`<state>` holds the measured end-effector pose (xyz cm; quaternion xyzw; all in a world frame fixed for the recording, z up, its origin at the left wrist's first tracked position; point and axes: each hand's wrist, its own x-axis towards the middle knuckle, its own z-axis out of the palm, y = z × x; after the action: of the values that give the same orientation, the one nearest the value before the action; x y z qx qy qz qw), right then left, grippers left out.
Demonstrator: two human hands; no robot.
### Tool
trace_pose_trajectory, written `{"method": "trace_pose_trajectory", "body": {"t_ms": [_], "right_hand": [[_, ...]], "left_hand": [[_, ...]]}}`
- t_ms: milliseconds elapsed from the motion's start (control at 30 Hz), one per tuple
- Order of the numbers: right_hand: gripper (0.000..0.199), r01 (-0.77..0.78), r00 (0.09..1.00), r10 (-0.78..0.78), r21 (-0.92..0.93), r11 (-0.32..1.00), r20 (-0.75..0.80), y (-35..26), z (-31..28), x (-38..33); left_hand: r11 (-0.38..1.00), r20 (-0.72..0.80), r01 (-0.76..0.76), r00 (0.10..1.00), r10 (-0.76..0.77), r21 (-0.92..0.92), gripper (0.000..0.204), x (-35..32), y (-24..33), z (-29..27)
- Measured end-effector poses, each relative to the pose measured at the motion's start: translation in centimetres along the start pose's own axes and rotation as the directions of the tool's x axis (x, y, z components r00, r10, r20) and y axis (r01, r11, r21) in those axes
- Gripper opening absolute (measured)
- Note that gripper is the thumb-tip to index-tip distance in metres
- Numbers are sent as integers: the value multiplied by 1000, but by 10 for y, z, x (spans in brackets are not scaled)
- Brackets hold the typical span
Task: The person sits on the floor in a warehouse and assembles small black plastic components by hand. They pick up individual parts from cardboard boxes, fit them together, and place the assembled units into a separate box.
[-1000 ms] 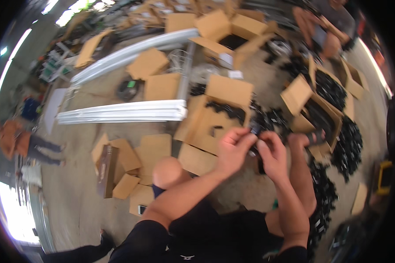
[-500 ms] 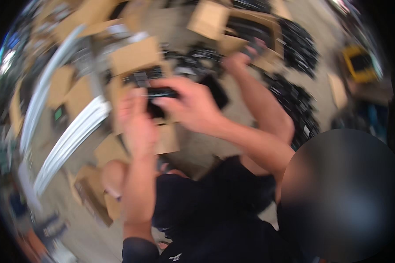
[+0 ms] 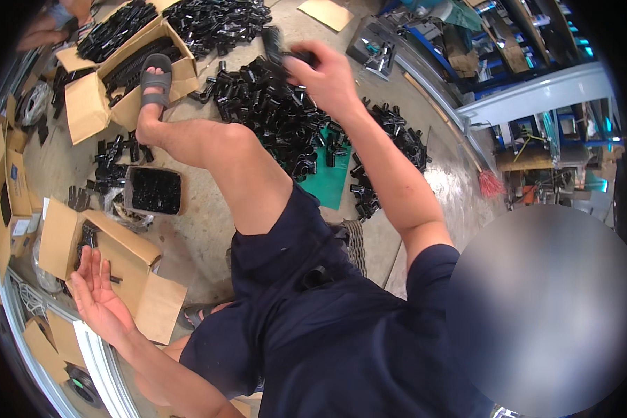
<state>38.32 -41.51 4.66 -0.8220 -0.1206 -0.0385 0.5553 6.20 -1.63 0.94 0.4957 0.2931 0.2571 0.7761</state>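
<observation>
a grey concrete floor (image 3: pixel 202 252) carries the work area. a broad heap of glossy black tubular fittings (image 3: pixel 261 104) lies on it, ahead of the bent knee and partly over a flat green sheet (image 3: pixel 329 184). a tan cardboard box with opened flaps (image 3: pixel 87 108), loaded with black parts, stands at the upper left, beneath or beside a sandalled foot; contact cannot be determined. a second tan cardboard box, open and sparsely filled (image 3: pixel 161 303), sits at the lower left. a small brown open-topped box of black contents (image 3: pixel 182 191) stands between the two. the left hand (image 3: pixel 104 303) is raised over the second box, palm bare, fingers extended and gripping nothing. the right hand (image 3: pixel 327 76) is positioned above the heap's far edge, fingers closed around a dark, motion-blurred fitting (image 3: pixel 272 45); its exact shape cannot be read.
</observation>
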Motion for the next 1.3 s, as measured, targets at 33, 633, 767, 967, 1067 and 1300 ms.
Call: {"method": "trace_pose_trajectory", "body": {"t_ms": [33,633,767,967,1067,1300], "right_hand": [[32,-90,996,90,-131,987,-1,28,-24,-1],[31,-183,975,220,-442,878,34,131,-114,30],[28,224,917,-83,-332,916,389,25,96,47],[28,456,533,-193,-87,886,823,-41,378,-22],[29,609,405,-167,-129,782,899,-22,480,-55],[27,860,-64,-475,290,421,878,-2,632,-205]], "left_hand": [[999,0,-19,1000,19,41,38,-9,9,0],[966,-278,-238,939,202,-101,30,-13,39,-34],[937,-465,-320,857,223,-141,33,-16,56,-59],[910,-617,-408,736,277,-78,30,-11,63,-122],[898,-648,-426,715,263,-106,30,-8,68,-139],[892,-680,-451,664,312,-31,28,-13,81,-172]]}}
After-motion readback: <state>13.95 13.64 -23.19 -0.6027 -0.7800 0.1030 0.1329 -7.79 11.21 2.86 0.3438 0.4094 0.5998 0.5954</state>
